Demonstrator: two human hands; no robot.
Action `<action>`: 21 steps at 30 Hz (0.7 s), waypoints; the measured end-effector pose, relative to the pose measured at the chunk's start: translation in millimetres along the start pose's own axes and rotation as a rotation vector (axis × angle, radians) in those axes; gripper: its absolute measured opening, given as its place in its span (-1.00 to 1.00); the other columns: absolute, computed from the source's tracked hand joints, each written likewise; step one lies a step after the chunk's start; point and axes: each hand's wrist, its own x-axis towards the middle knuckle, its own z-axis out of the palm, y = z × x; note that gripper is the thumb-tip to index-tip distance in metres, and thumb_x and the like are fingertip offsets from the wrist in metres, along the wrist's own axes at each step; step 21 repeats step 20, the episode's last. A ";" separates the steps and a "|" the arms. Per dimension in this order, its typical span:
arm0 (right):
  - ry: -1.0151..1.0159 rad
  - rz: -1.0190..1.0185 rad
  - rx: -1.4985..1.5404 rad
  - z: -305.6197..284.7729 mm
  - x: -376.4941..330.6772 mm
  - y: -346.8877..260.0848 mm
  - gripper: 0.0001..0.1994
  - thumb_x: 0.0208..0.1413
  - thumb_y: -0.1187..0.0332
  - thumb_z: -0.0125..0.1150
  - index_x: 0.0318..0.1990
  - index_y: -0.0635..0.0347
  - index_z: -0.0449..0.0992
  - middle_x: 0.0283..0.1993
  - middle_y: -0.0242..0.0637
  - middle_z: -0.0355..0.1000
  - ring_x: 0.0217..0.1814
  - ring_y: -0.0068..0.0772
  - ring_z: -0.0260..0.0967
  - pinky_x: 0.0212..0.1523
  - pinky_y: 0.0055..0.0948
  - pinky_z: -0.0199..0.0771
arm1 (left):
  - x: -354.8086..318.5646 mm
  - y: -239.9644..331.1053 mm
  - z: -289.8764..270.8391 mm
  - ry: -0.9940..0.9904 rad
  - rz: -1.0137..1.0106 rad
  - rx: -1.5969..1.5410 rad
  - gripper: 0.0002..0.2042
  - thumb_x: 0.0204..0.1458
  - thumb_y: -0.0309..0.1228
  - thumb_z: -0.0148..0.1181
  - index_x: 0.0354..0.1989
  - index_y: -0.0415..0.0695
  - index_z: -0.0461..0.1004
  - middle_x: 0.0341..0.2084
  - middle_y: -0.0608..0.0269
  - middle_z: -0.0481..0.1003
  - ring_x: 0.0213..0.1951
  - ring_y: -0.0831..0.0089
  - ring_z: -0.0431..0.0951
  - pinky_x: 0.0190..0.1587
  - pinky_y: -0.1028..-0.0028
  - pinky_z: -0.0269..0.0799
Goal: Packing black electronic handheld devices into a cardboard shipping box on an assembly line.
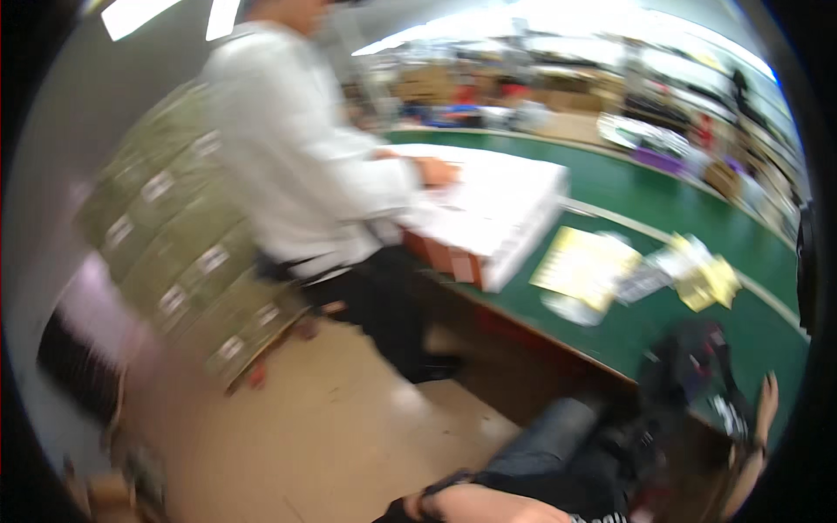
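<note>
The whole view is smeared by motion. My left hand (510,507) lies across my body at the lower edge, a dark band at its wrist; its fingers are out of sight. At the far right my right hand (767,403) rests at the green table (602,336), fingers stretched out and nothing seen in them. Nearest to it is a dark, bag-like bundle (684,366) at the table's edge, too blurred to name surely. Yellow papers (582,268) and crumpled clear and yellow packaging (697,277) lie farther up the table.
A co-worker in a white shirt (292,148) stands ahead, hands on a large white box (510,196) on the table. Stacked green-brown cartons (187,248) stand at the left on the tan floor (305,444). Cluttered shelves (558,78) line the back.
</note>
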 end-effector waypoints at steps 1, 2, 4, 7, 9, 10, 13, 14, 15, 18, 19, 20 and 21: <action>0.009 0.111 -0.065 9.1 -25.9 -54.6 -0.55 0.19 0.17 -0.04 0.14 0.28 0.32 0.20 -0.10 0.27 0.25 -0.23 0.19 0.22 -0.43 0.11 | 10.0 -16.6 -9.1 -0.017 -0.080 0.012 -0.46 -0.03 -0.02 0.19 -0.07 -0.28 0.48 -0.11 0.07 0.46 -0.17 0.15 0.44 -0.11 0.22 0.29; 0.034 0.213 -0.182 12.7 -36.8 -143.6 -0.56 0.17 0.18 0.00 0.11 0.28 0.34 0.20 -0.12 0.28 0.25 -0.21 0.19 0.22 -0.43 0.12 | 7.2 -17.4 -20.8 0.025 -0.095 0.029 -0.43 -0.05 0.01 0.20 -0.07 -0.31 0.47 -0.10 0.03 0.46 -0.17 0.14 0.45 -0.09 0.20 0.29; 0.036 0.190 -0.220 15.8 -30.3 -162.5 -0.57 0.17 0.19 0.03 0.10 0.29 0.35 0.16 -0.09 0.31 0.21 -0.22 0.25 0.19 -0.44 0.18 | -6.5 -15.1 -26.9 0.100 -0.088 -0.015 -0.37 -0.07 0.05 0.22 -0.09 -0.36 0.46 -0.09 -0.06 0.45 -0.15 0.09 0.47 -0.03 0.14 0.27; 0.152 -0.014 -0.266 37.0 -2.8 -108.9 -0.58 0.11 0.15 0.09 -0.02 0.31 0.43 0.14 -0.03 0.31 0.19 -0.09 0.24 0.18 -0.32 0.20 | -2.0 -11.2 -37.4 0.189 -0.041 -0.076 -0.38 -0.08 0.05 0.24 -0.14 -0.37 0.46 -0.16 -0.17 0.47 -0.09 -0.05 0.47 0.07 0.03 0.24; 0.170 -0.012 -0.290 35.4 -3.4 -101.4 -0.60 0.11 0.12 0.10 -0.05 0.28 0.45 0.14 -0.03 0.31 0.22 -0.07 0.20 0.21 -0.27 0.18 | 1.5 -27.3 -37.4 0.236 0.012 -0.149 -0.45 -0.02 -0.03 0.21 -0.11 -0.36 0.43 -0.14 -0.18 0.44 -0.05 -0.12 0.44 0.07 -0.04 0.23; 0.177 0.010 -0.311 29.6 -5.6 -92.0 -0.59 0.10 0.11 0.10 -0.04 0.26 0.45 0.16 -0.04 0.29 0.26 -0.07 0.16 0.23 -0.26 0.14 | 5.0 -34.8 -40.9 0.203 0.016 -0.196 -0.48 0.01 -0.08 0.18 -0.09 -0.36 0.41 -0.13 -0.18 0.43 -0.07 -0.13 0.45 0.06 -0.06 0.24; 0.182 0.075 -0.338 15.6 -15.9 -89.7 -0.57 0.11 0.09 0.09 -0.03 0.25 0.45 0.19 -0.05 0.27 0.28 -0.06 0.12 0.25 -0.27 0.11 | 20.1 -44.4 -43.8 0.154 0.018 -0.333 -0.60 0.11 -0.23 0.10 -0.04 -0.34 0.37 -0.07 -0.15 0.38 -0.09 -0.14 0.45 0.03 -0.13 0.24; 0.184 0.071 -0.333 14.3 -16.0 -90.8 -0.57 0.10 0.09 0.09 -0.03 0.26 0.45 0.18 -0.06 0.27 0.27 -0.07 0.13 0.25 -0.27 0.11 | 23.2 -45.9 -45.3 0.121 0.017 -0.369 -0.63 0.11 -0.26 0.09 -0.05 -0.33 0.38 -0.07 -0.12 0.38 -0.10 -0.13 0.46 0.02 -0.13 0.24; 0.181 0.065 -0.324 15.2 -15.5 -93.0 -0.57 0.10 0.09 0.09 -0.04 0.26 0.45 0.18 -0.06 0.27 0.27 -0.08 0.14 0.24 -0.28 0.11 | 25.3 -46.5 -45.0 0.093 0.013 -0.401 -0.65 0.12 -0.28 0.08 -0.06 -0.32 0.38 -0.08 -0.10 0.39 -0.11 -0.12 0.47 0.01 -0.14 0.25; 0.179 0.044 -0.324 21.8 -14.1 -102.6 -0.57 0.09 0.09 0.10 -0.05 0.26 0.46 0.16 -0.07 0.29 0.25 -0.09 0.16 0.23 -0.29 0.13 | 20.1 -49.0 -43.2 0.094 0.044 -0.441 -0.72 0.12 -0.35 0.07 -0.09 -0.29 0.40 -0.09 -0.06 0.38 -0.10 -0.07 0.45 0.02 -0.16 0.23; 0.181 0.055 -0.309 23.1 -15.4 -103.0 -0.57 0.08 0.08 0.11 -0.04 0.25 0.45 0.16 -0.07 0.30 0.25 -0.10 0.16 0.23 -0.29 0.13 | 19.0 -52.2 -44.4 0.113 0.068 -0.468 -0.73 0.11 -0.35 0.08 -0.11 -0.28 0.41 -0.10 -0.05 0.38 -0.09 -0.05 0.44 0.03 -0.17 0.22; 0.177 0.063 -0.318 22.2 -17.2 -103.5 -0.57 0.09 0.08 0.10 -0.03 0.24 0.45 0.16 -0.07 0.30 0.26 -0.10 0.15 0.24 -0.29 0.13 | 19.2 -54.8 -46.0 0.106 0.066 -0.483 -0.73 0.11 -0.35 0.08 -0.11 -0.28 0.41 -0.10 -0.05 0.38 -0.09 -0.05 0.44 0.03 -0.17 0.22; 0.177 0.063 -0.318 22.2 -17.2 -103.5 -0.57 0.09 0.08 0.10 -0.03 0.24 0.45 0.16 -0.07 0.30 0.26 -0.10 0.15 0.24 -0.29 0.13 | 19.2 -54.8 -46.0 0.106 0.066 -0.483 -0.73 0.11 -0.35 0.08 -0.11 -0.28 0.41 -0.10 -0.05 0.38 -0.09 -0.05 0.44 0.03 -0.17 0.22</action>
